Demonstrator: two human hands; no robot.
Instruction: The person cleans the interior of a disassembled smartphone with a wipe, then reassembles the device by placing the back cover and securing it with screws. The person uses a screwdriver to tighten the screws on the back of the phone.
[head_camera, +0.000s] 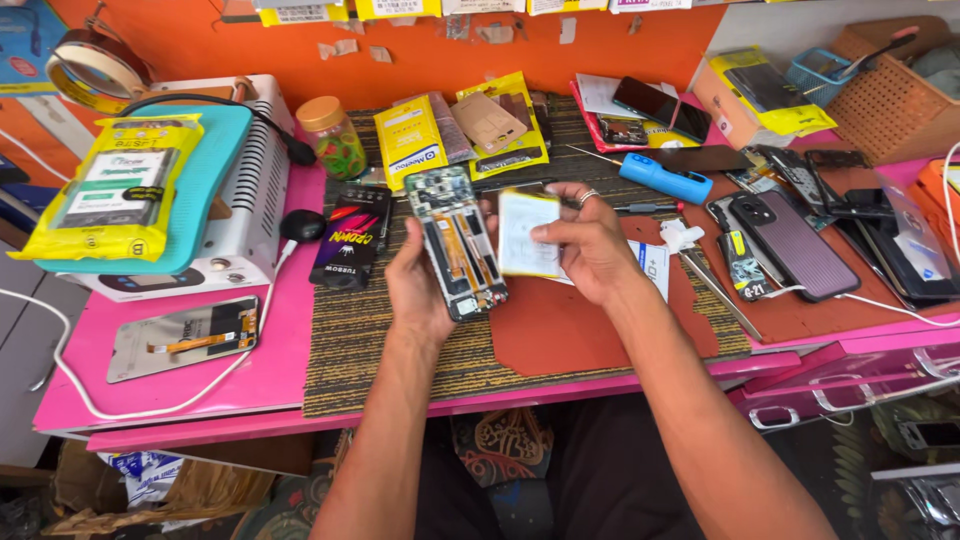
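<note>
My left hand (415, 285) holds an opened phone (457, 240) with its back off, showing orange flex cables and circuit boards, upright above the woven mat (350, 345). My right hand (590, 245), with a ring on one finger, pinches a flat white phone battery (525, 232) right beside the phone's right edge. Both hands hover over the middle of the pink workbench (200, 385).
A white machine (250, 190) with a teal pad stands at left, a loose screen (185, 335) in front of it. A blue screwdriver (665, 178), several phones (790, 245), yellow packets (410, 135), a jar (335, 135) and a basket (890, 105) crowd the back and right.
</note>
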